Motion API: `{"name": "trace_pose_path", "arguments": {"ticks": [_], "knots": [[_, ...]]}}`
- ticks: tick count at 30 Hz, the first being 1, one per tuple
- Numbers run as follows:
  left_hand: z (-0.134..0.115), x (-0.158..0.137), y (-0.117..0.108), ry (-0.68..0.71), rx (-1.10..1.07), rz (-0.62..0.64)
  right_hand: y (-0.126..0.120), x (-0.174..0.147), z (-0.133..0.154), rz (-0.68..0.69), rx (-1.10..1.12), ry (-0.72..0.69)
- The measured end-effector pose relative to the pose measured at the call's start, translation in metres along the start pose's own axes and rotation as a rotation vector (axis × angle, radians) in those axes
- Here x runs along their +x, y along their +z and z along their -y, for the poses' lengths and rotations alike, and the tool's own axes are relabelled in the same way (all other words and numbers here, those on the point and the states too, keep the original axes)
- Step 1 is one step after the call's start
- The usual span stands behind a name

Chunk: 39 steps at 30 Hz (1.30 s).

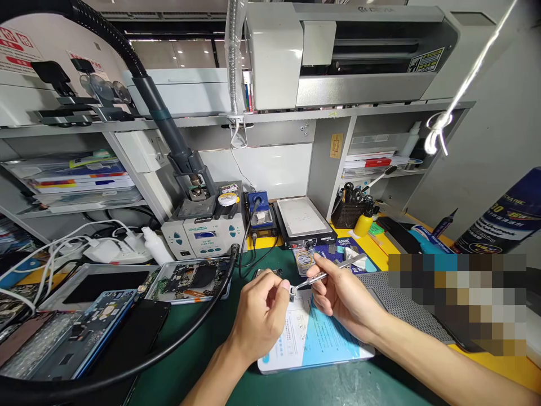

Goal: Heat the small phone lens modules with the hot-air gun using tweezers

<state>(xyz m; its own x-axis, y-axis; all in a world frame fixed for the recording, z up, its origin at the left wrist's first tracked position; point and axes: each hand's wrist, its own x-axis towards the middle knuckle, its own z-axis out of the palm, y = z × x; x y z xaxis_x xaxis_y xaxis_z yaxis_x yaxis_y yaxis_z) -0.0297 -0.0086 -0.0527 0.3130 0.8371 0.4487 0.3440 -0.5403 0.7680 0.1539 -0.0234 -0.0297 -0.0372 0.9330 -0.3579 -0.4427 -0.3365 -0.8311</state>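
My left hand [261, 316] is closed, its thumb and index finger pinching a small dark part [292, 296] that looks like a phone camera module. In my right hand [344, 296] I grip slim metal tweezers [318, 277] like a pen. Their tip reaches the small part at my left fingertips; whether it touches is too small to tell. Below both hands lies a flat white and light-blue box [338, 341] with printed text, on the green mat [203, 361]. Just behind my fingers is a round yellow-rimmed tin [304, 260].
A thick black hose [186, 338] arcs across the left side, over opened phones [101, 321]. Behind stand a hot-air station [207, 234], a soldering station [262, 223] and a flat heating plate [304, 217]. A dark blue spray can [502, 217] and a grey perforated mat [408, 304] are at right.
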Motion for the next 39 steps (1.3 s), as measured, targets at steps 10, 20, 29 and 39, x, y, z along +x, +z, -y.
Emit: {"name": "trace_pose_path", "arguments": {"ticks": [10, 20, 29, 39], "knots": [[-0.0001, 0.001, 0.0001, -0.072, -0.062, 0.045, 0.0005, -0.0008, -0.0021, -0.008, -0.037, -0.013], [-0.0046, 0.0037, -0.0031, -0.134, -0.115, 0.115, -0.0005, -0.0001, -0.0017, 0.007, -0.002, -0.001], [-0.0027, 0.0028, -0.0024, -0.152, -0.106, 0.138, -0.0015, -0.0012, -0.0012, 0.023, 0.021, 0.024], [-0.0039, 0.0047, -0.0029, -0.138, -0.064, 0.126, -0.0005, -0.0038, -0.0003, 0.019, 0.023, 0.033]]}}
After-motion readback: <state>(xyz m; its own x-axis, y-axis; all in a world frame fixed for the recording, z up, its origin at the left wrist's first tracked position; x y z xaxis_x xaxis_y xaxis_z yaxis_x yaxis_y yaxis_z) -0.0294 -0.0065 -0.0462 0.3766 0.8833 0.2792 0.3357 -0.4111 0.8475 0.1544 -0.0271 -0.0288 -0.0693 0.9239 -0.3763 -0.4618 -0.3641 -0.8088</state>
